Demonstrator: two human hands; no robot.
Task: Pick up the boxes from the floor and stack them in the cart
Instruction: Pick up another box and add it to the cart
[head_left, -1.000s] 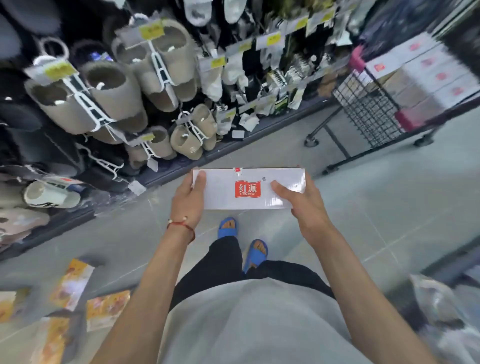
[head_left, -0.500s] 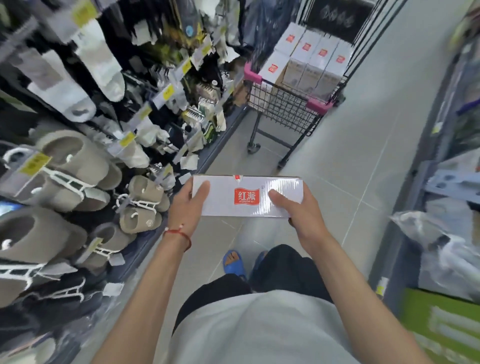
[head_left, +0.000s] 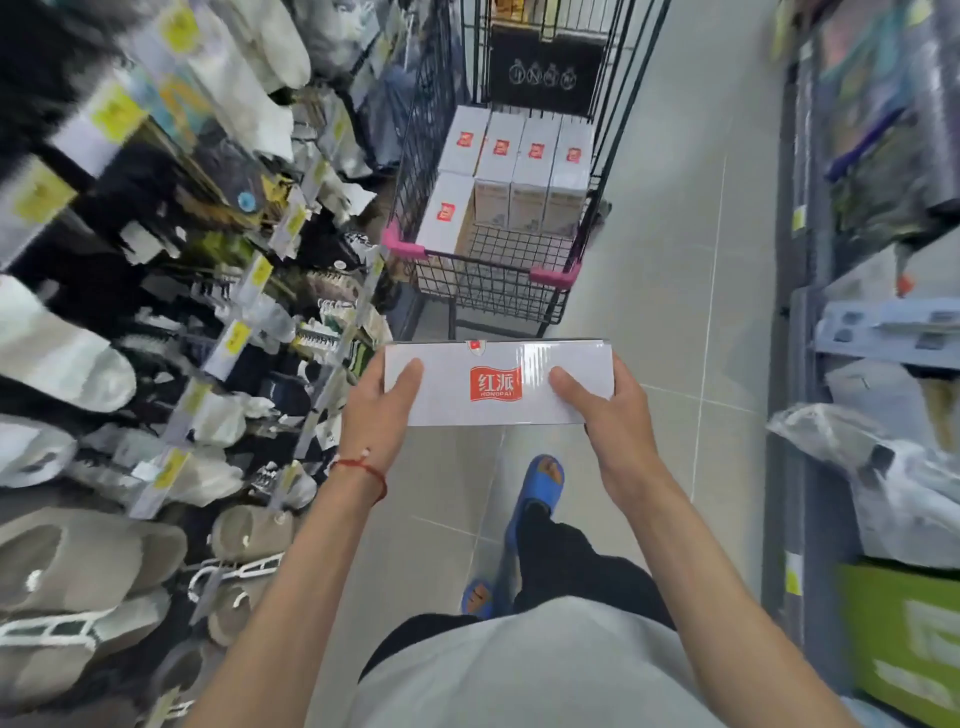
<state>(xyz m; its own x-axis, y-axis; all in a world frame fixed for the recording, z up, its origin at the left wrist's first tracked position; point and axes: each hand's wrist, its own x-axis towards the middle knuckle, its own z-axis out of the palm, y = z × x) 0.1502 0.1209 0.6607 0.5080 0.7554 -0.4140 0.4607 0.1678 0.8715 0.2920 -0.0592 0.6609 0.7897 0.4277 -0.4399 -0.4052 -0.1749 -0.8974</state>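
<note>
Two hands, one box held mid-frame

Left hand (head_left: 382, 413) and right hand (head_left: 605, 410) grasp the white box (head_left: 498, 384) by its ends, thumbs on top. Black wire cart (head_left: 498, 280), upper centre, contains stacked boxes (head_left: 511, 156).

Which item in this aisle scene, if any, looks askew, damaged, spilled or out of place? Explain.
Nothing stands out. The white box is held level between the left hand and right hand, intact. The boxes in the cart sit in neat rows. The floor near the cart shows no spill.
</note>
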